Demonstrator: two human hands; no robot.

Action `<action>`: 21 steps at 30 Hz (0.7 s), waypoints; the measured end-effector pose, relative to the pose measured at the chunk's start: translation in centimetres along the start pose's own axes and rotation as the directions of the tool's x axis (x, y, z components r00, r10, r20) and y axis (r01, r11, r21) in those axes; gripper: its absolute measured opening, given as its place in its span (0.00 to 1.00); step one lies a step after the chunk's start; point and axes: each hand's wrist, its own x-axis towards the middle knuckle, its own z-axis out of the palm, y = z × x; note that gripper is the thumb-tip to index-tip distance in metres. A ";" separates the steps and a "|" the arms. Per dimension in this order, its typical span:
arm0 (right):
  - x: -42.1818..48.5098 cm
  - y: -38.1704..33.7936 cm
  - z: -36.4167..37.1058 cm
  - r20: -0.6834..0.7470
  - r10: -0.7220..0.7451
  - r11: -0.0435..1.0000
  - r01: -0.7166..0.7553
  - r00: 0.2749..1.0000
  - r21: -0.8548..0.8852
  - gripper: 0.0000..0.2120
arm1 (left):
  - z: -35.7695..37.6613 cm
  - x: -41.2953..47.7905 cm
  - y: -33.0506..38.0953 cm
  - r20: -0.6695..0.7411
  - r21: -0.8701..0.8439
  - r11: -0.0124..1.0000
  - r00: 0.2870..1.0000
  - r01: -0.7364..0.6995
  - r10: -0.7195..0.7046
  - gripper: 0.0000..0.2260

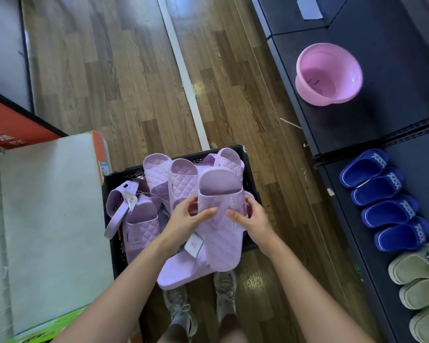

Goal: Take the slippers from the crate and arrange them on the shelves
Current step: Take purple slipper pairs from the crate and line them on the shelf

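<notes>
Progress: partway, lilac stock mostly unshelved.
Left hand and right hand are gripping a lilac slipper pair just above the crate. More lilac slippers are lying inside it. Blue slippers and beige slippers are already sitting on the right shelf.
</notes>
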 end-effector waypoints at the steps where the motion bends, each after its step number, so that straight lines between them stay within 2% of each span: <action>1: -0.2 -0.5 -0.3 -0.037 -0.027 1.000 0.026 0.999 -0.014 0.23 | 0.4 0.1 0.3 0.010 -0.004 1.000 1.000 0.000 0.000 0.12; 5: -1.3 -2.9 -1.8 -0.093 -0.140 0.988 0.132 0.986 -0.084 0.13 | 1.5 -0.3 1.3 0.030 -0.075 0.996 0.999 0.039 -0.037 0.12; 7: -2.0 -4.0 -2.4 -0.111 -0.181 0.978 0.167 0.977 -0.125 0.12 | 1.6 -0.6 1.4 0.011 -0.043 0.997 0.998 0.070 -0.069 0.15; 12: -4.0 -6.9 -3.7 -0.189 -0.237 0.962 0.203 0.953 -0.183 0.16 | 0.8 -2.3 -0.2 -0.077 0.078 0.984 0.985 0.159 -0.153 0.10; 16: -5.7 -9.5 -4.5 -0.225 -0.264 0.955 0.221 0.938 -0.199 0.18 | 0.4 -3.6 -1.3 -0.149 0.114 0.963 0.963 0.243 -0.225 0.16; 21: -7.8 -12.6 -4.9 -0.215 -0.292 0.945 0.247 0.932 -0.213 0.20 | -0.3 -4.2 -0.8 -0.211 0.049 0.948 0.931 0.316 -0.299 0.20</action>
